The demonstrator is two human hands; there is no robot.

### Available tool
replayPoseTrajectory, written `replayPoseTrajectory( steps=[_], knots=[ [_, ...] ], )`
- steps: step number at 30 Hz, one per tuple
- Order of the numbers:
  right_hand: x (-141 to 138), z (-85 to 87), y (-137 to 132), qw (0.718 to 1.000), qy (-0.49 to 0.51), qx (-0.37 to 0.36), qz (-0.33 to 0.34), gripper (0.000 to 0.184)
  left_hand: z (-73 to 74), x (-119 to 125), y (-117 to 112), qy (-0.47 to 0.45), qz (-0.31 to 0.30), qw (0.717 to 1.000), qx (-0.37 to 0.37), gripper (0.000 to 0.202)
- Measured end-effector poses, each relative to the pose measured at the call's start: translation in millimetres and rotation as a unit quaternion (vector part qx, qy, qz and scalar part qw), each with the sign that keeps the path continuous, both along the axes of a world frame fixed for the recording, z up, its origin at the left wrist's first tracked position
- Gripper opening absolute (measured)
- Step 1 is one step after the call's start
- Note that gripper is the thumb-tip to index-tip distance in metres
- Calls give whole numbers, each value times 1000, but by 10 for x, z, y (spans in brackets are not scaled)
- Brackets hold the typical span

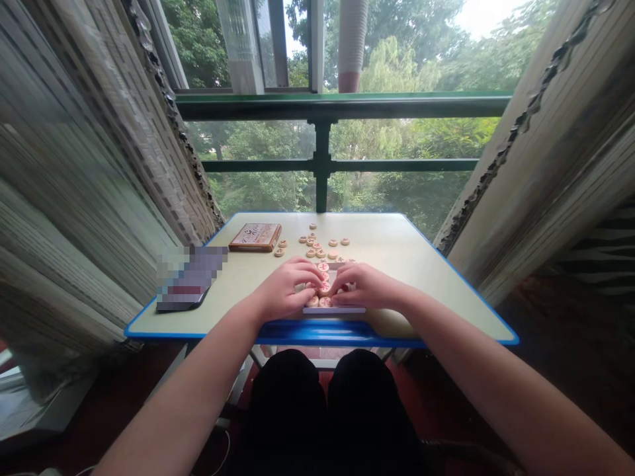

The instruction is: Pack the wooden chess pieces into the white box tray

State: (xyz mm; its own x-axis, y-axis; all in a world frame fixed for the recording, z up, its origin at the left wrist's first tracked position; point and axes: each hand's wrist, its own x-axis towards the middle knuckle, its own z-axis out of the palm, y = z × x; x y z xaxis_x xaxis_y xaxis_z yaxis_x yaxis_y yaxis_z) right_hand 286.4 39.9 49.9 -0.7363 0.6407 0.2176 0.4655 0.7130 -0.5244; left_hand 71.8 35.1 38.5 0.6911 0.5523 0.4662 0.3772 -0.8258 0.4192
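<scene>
Table (436,291): pale top, blue edge. Tray (333,310), near edge: round pieces (325,288), red characters. Left hand (292,285), right hand (362,284): fingers bent over tray. Beyond: loose pieces (320,253), scattered. Table left: flat box (254,237), pixelated dark slab (191,277). Behind: green railing (248,107).

A dark, flat rectangular object, partly blurred by pixelation (193,281), lies at the left edge of the cream tabletop with a bright blue rim (431,277). Behind stands a dark green metal railing (397,106), a pale ribbed vertical pipe (353,36) and leafy green trees (397,142) beyond it. A beige, patterned fabric curtain (114,125) hangs left; another pale curtain with dark scalloped trim (540,152) hangs right. Below, a thin white cable (228,444) shows near the dark red floor (124,410).
</scene>
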Motion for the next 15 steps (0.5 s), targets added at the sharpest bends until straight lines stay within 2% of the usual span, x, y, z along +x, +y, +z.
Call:
replayPoseTrajectory(
  steps=[4,9,15],
  knots=[
    [0,14,3,998,44,0,-41,13,-12,-6,3,-23,2,1000,2,20],
    [20,-4,60,987,105,6,-125,20,-30,-10,20,-68,64,995,21,19],
    [48,-65,169,979,120,13,-167,17,-76,-11,84,-55,133,989,23,17]
  ],
)
